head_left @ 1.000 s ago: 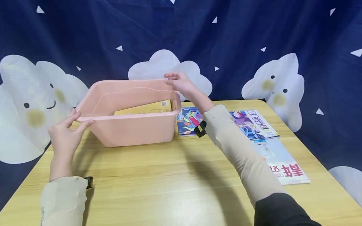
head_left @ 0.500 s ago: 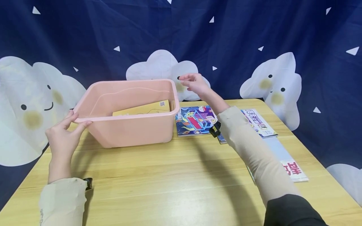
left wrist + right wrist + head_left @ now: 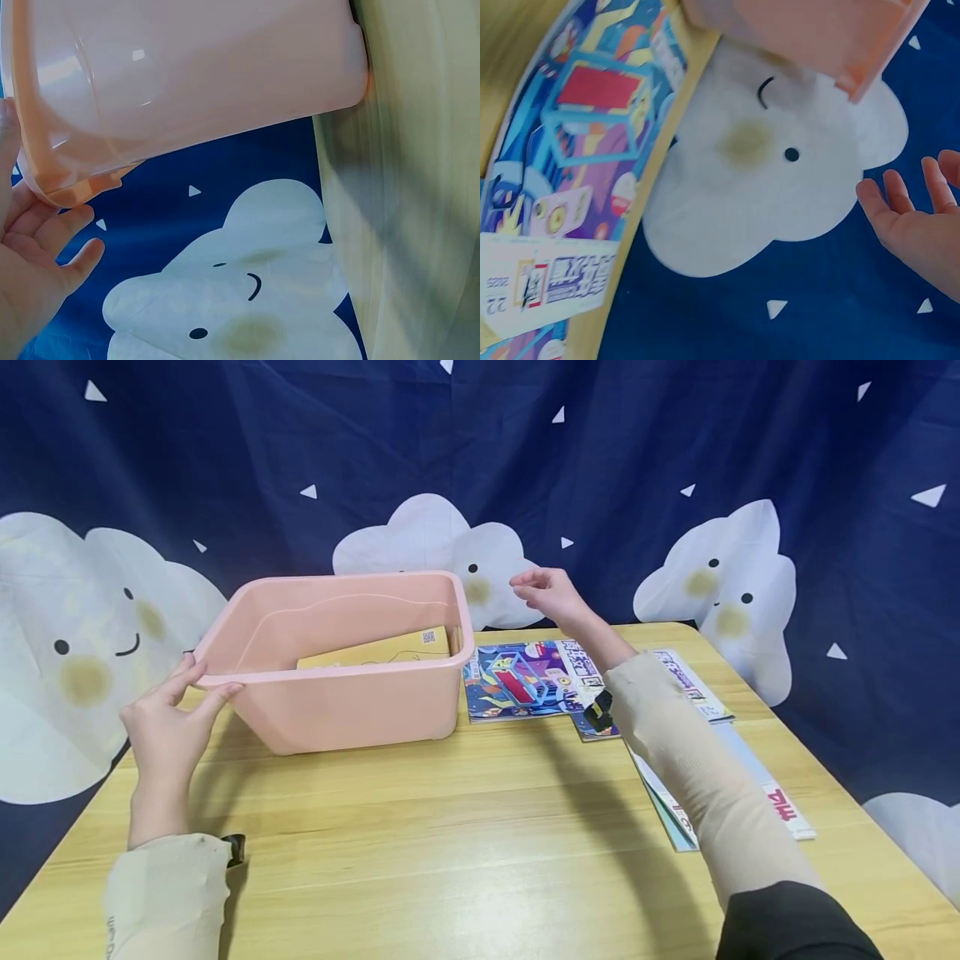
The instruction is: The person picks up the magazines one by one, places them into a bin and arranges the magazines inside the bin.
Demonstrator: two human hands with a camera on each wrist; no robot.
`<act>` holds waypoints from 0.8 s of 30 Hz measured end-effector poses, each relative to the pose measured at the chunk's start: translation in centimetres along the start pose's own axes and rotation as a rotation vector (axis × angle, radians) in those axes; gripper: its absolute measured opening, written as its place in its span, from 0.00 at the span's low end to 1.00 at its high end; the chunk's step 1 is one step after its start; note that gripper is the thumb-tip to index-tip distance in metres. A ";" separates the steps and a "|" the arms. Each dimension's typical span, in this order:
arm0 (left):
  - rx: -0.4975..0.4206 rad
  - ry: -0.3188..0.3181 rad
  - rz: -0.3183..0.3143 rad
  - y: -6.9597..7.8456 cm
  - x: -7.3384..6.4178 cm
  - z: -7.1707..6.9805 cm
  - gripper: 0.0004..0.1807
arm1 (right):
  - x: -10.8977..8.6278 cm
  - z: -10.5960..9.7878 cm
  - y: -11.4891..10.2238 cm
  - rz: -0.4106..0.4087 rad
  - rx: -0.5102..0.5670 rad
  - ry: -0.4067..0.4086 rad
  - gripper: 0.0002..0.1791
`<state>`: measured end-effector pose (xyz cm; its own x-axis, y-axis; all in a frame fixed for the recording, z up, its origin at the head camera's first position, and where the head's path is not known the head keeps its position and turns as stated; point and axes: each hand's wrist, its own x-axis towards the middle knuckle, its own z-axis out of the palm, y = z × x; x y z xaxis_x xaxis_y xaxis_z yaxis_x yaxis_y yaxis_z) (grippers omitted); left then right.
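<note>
A pink plastic bin stands at the left of the table in the head view, with a yellow book or booklet lying slanted inside it. My left hand pinches the bin's near left rim corner between thumb and fingers; the left wrist view shows this hand at the rim too. My right hand is in the air to the right of the bin, holding nothing, its fingers slightly bent. Beneath it lies a colourful blue magazine, close beside the bin. In the right wrist view the right hand is apart from bin and magazine.
More magazines lie at the right of the wooden table, partly hidden by the right forearm. Another blue magazine overlaps the first one. A dark blue curtain with white clouds hangs behind the table.
My right hand has let go of the bin's far right rim corner and moved right, away from it. The left hand keeps its hold on the rim.
</note>
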<state>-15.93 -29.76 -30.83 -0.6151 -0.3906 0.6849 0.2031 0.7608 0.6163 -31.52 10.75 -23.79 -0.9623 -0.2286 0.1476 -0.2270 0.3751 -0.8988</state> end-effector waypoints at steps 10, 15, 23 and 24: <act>0.003 -0.008 0.009 0.1 -0.1 -0.1 0.26 | -0.1 -1.1 2.8 0.052 -0.051 0.024 0.13; -0.016 -0.003 0.022 0.0 0.0 -0.1 0.25 | -0.2 -1.4 3.8 0.084 -0.063 0.068 0.13; 0.005 -0.003 0.033 0.0 0.1 -0.1 0.25 | -0.5 -1.9 5.6 0.164 -0.068 0.116 0.14; 0.010 -0.001 0.044 -0.1 0.1 -0.1 0.25 | -0.6 -2.0 5.9 0.174 -0.068 0.121 0.14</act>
<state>-15.93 -29.94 -30.71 -0.6063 -0.3567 0.7108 0.2223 0.7821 0.5821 -32.60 14.87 -28.40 -0.9979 -0.0476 0.0449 -0.0618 0.4605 -0.8855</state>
